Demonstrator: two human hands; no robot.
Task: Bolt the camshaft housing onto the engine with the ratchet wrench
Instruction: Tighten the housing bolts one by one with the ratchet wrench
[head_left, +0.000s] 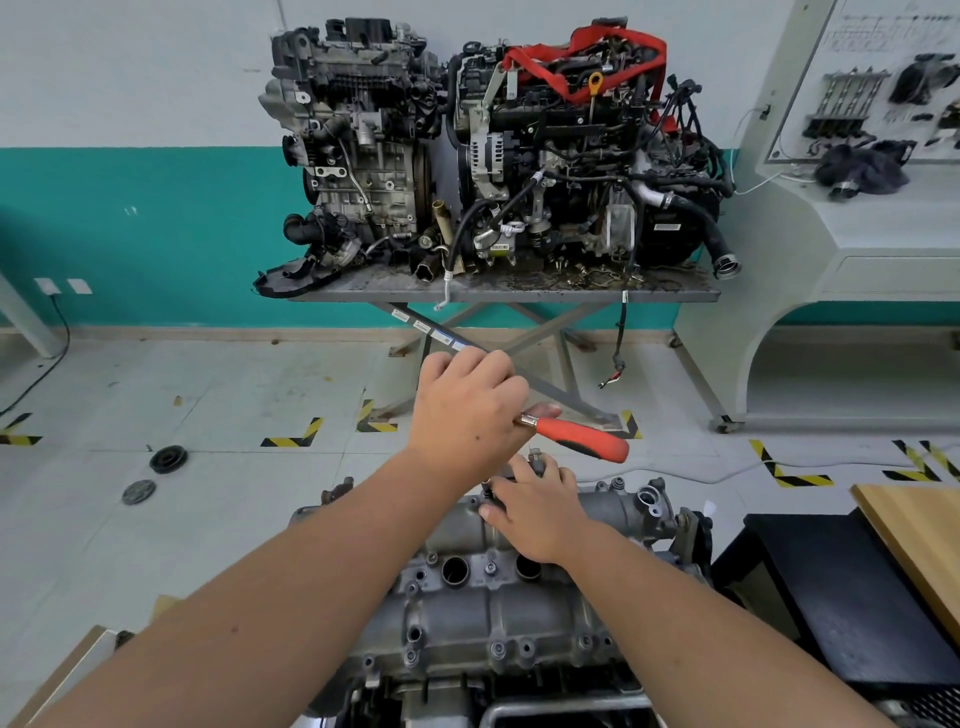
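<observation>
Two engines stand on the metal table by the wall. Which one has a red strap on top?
The right engine. A red strap lies looped over its top, near a yellow dipstick handle. The left engine has no strap.

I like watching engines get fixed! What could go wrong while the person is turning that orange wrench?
The left hand grips the ratchet wrench near its head, not by the orange handle, so it might slip. The right hand rests on the camshaft housing right beside the socket, so its fingers could get pinched. The open round holes could also swallow a dropped bolt.
</observation>
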